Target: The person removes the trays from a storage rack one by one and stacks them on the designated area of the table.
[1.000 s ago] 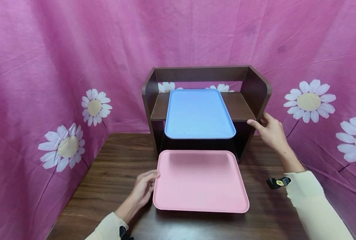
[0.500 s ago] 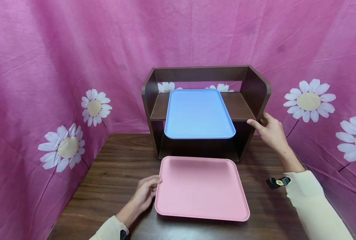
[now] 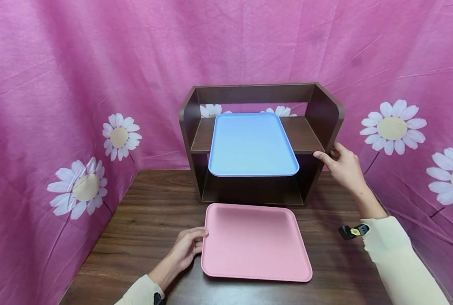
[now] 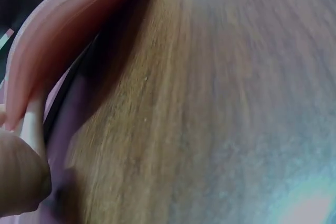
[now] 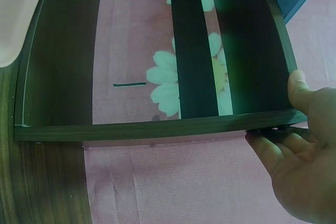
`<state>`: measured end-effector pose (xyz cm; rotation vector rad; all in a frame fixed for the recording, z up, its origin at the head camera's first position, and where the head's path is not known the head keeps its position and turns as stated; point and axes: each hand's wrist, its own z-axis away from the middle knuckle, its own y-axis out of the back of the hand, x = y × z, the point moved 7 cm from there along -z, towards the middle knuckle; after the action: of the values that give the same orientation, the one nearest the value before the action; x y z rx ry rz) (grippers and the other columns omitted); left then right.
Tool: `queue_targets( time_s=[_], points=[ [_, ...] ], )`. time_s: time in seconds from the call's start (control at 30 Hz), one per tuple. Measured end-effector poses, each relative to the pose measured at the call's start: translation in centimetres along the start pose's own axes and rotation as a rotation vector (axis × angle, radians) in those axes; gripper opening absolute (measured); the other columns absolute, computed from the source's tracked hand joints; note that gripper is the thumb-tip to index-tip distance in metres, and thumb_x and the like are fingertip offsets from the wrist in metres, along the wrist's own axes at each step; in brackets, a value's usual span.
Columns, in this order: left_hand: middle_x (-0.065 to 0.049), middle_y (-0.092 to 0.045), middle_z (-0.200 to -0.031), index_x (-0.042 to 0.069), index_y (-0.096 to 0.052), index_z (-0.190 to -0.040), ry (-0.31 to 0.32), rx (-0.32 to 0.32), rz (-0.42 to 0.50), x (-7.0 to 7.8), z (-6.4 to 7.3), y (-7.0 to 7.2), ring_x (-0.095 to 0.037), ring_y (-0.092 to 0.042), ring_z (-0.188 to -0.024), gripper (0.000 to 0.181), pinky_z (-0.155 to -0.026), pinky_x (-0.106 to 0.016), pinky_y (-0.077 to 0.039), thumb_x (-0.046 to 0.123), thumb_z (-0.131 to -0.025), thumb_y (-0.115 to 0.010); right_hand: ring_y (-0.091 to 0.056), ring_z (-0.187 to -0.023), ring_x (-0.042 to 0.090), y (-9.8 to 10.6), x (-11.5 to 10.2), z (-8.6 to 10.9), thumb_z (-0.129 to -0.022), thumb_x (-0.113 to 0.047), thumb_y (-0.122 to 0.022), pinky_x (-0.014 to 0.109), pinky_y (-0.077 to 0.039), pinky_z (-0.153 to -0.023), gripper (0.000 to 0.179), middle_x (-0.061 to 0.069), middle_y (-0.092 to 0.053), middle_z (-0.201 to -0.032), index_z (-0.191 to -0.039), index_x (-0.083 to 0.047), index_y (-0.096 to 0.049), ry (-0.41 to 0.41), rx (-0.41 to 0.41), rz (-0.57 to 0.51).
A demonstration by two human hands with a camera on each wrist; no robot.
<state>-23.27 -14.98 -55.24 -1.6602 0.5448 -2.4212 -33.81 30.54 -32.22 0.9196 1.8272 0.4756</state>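
Note:
A pink tray (image 3: 254, 243) is pinched at its left edge by my left hand (image 3: 188, 250), thumb on top and fingers beneath. The left wrist view shows the underside of this tray (image 4: 58, 35) raised off the wood. Behind it stands a dark brown two-tier shelf (image 3: 298, 131). Across the upper board lies a blue tray (image 3: 253, 144), its front part jutting out past the board. My right hand (image 3: 344, 167) grips the shelf's right side panel, thumb at the front edge and fingers round the outside, as the right wrist view of the hand (image 5: 299, 150) also shows.
The shelf stands on a wood-grain table (image 3: 150, 203). A pink cloth (image 3: 134, 63) printed with white daisies hangs behind and along both sides. The shelf's lower board (image 3: 249, 195) shows behind the pink tray.
The pink tray has moved toward me, away from the shelf, and turned slightly, with my left hand on it. More of the lower board shows. My right hand has stayed in place.

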Motion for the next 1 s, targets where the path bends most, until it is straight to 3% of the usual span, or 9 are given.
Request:
queue_targets(
  time_s=[0.17, 0.3, 0.5, 0.67, 0.9, 1.0],
  points=[
    [-0.002, -0.078, -0.090, -0.013, -0.062, -0.125, -0.006, 0.039, -0.128, 0.0, 0.0, 0.2, -0.013, -0.077, -0.084, 0.032, -0.078, -0.031, -0.067, 0.004, -0.097, -0.064, -0.055, -0.084, 0.022, 0.0, 0.0, 0.0, -0.101, -0.044, -0.073, 0.016, -0.038, -0.066, 0.048, 0.027, -0.077, -0.108, -0.121, -0.001, -0.064, -0.002, 0.002, -0.005],
    [-0.001, -0.075, -0.088, -0.018, -0.063, -0.124, -0.048, 0.106, -0.281, 0.5, 0.2, 0.2, -0.012, -0.074, -0.080, 0.038, -0.073, -0.028, -0.066, 0.007, -0.096, -0.068, -0.055, -0.082, 0.019, 0.0, 0.0, 0.0, -0.101, -0.044, -0.073, 0.016, -0.038, -0.067, 0.047, 0.027, -0.077, -0.108, -0.120, -0.002, -0.065, -0.001, 0.004, -0.004],
    [-0.007, -0.076, -0.086, -0.018, -0.071, -0.114, -0.151, 0.183, -0.450, 1.6, 0.4, 0.0, -0.011, -0.071, -0.072, 0.029, -0.064, -0.027, -0.064, 0.004, -0.094, -0.070, -0.053, -0.080, 0.021, 0.0, 0.2, 0.1, -0.100, -0.045, -0.074, 0.019, -0.038, -0.064, 0.045, 0.015, -0.073, -0.086, -0.114, -0.003, -0.064, -0.001, 0.010, -0.001],
    [-0.012, -0.076, -0.081, -0.015, -0.075, -0.105, -0.187, 0.210, -0.554, 2.2, 0.3, -0.3, -0.013, -0.071, -0.063, 0.021, -0.060, -0.031, -0.065, 0.000, -0.091, -0.072, -0.051, -0.077, 0.020, 0.1, 0.3, 0.0, -0.100, -0.045, -0.074, 0.021, -0.036, -0.063, 0.044, 0.002, -0.063, -0.073, -0.110, -0.004, -0.063, -0.007, 0.016, -0.001],
    [-0.014, -0.076, -0.076, -0.012, -0.077, -0.097, -0.217, 0.221, -0.660, 2.7, 0.1, -0.6, -0.013, -0.072, -0.058, 0.014, -0.056, -0.033, -0.065, -0.001, -0.089, -0.076, -0.052, -0.077, 0.016, 0.0, 0.4, -0.1, -0.100, -0.046, -0.074, 0.020, -0.038, -0.063, 0.046, 0.013, -0.073, -0.086, -0.114, -0.004, -0.064, -0.017, 0.011, 0.001],
    [-0.012, -0.076, -0.074, -0.010, -0.077, -0.095, -0.212, 0.223, -0.685, 2.7, 0.0, -0.7, -0.011, -0.070, -0.057, 0.012, -0.055, -0.032, -0.064, 0.000, -0.088, -0.077, -0.052, -0.079, 0.019, 0.0, 0.4, 0.0, -0.100, -0.046, -0.074, 0.020, -0.038, -0.065, 0.045, 0.012, -0.072, -0.086, -0.114, -0.004, -0.064, -0.019, 0.013, 0.001]
  ],
)
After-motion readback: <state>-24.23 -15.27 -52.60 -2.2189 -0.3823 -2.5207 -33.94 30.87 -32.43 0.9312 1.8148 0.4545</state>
